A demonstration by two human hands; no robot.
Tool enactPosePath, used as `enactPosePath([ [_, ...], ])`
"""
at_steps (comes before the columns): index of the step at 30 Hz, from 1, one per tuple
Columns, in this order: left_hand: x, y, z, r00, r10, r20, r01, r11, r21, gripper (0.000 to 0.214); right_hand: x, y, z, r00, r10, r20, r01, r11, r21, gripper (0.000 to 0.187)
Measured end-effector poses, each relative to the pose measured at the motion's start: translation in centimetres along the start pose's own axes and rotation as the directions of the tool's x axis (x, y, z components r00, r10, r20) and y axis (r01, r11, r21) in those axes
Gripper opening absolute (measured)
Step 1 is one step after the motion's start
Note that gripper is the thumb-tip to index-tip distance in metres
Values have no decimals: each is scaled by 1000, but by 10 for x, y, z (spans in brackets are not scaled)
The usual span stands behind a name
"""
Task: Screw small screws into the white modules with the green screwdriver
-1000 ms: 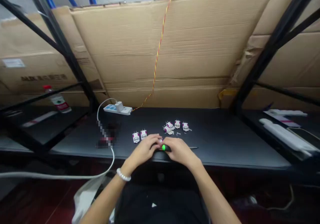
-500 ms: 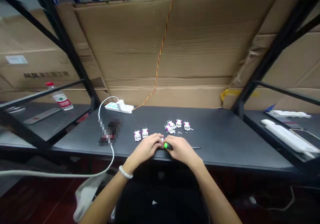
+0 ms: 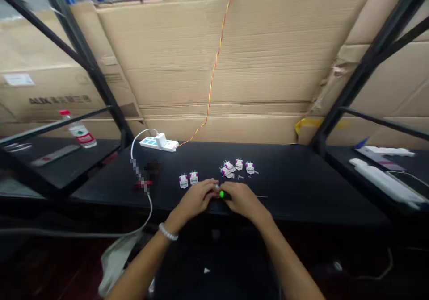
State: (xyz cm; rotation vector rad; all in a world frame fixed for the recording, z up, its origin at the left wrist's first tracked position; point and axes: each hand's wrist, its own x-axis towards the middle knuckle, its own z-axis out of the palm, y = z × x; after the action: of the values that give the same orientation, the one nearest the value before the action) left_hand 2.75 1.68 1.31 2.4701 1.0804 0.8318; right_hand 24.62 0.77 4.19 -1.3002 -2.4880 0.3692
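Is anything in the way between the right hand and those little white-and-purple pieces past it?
Only small stuff: a few tiny pale bits lie on the black tabletop between the right hand and the white-and-purple pieces. Nothing bigger shows there.

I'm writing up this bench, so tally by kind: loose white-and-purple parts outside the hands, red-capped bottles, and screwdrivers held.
Loose white-and-purple parts: 6
Red-capped bottle: 1
Screwdriver, in the right hand: 1
Total: 8

The black tabletop (image 3: pixel 295 179) bears several white-and-purple pieces (image 3: pixel 183 181) and a white power strip (image 3: pixel 150 143).
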Motion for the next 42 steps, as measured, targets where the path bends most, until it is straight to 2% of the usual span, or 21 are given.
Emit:
enactPosePath([
  [11, -1, -8, 1, 999, 27, 19, -27, 1000, 9, 26, 0, -1, -2, 1000, 9, 26, -8, 1000, -19, 27],
  [21, -2, -3, 2, 1000, -18, 12, 18, 1000, -19, 15, 0, -2, 0, 1000, 3, 11, -4, 1000, 15, 22],
  [24, -2, 1, 3, 999, -37, -19, 36, 999, -31, 12, -8, -7, -11, 1000, -15, -23, 16, 999, 46, 16],
  [26, -3, 4, 5, 998, -51, -39, 49, 998, -49, 11, -19, -10, -25, 991, -79, -104, 92, 986, 135, 22],
  [28, -4, 8, 6, 998, -45, -52, 40, 995, -88, 11, -32, -11, -39, 962, -145, -230, 202, 947, 248, 37],
  [30, -6, 12, 9, 998, -28, -60, 21, 992, -128, 12, -43, -9, -49, 904, -181, -386, 310, 901, 303, 38],
  [33, -9, 18, 13, 999, 0, -42, -6, 989, -146, 14, -47, -4, -53, 812, -108, -573, 387, 835, 392, 30],
  [35, -10, 19, 17, 999, 8, -32, -13, 990, -143, 14, -43, -4, -50, 731, -21, -682, 422, 800, 428, 26],
  [38, -12, 20, 20, 1000, 2, -26, -6, 989, -146, 15, -33, -7, -44, 626, 114, -771, 437, 768, 469, 27],
  [40, -12, 21, 21, 1000, -11, -23, 8, 989, -148, 14, -28, -10, -41, 599, 180, -780, 439, 741, 508, 28],
  [42, -12, 22, 20, 1000, -14, -27, 10, 989, -145, 13, -25, -13, -38, 596, 215, -774, 435, 724, 536, 29],
])
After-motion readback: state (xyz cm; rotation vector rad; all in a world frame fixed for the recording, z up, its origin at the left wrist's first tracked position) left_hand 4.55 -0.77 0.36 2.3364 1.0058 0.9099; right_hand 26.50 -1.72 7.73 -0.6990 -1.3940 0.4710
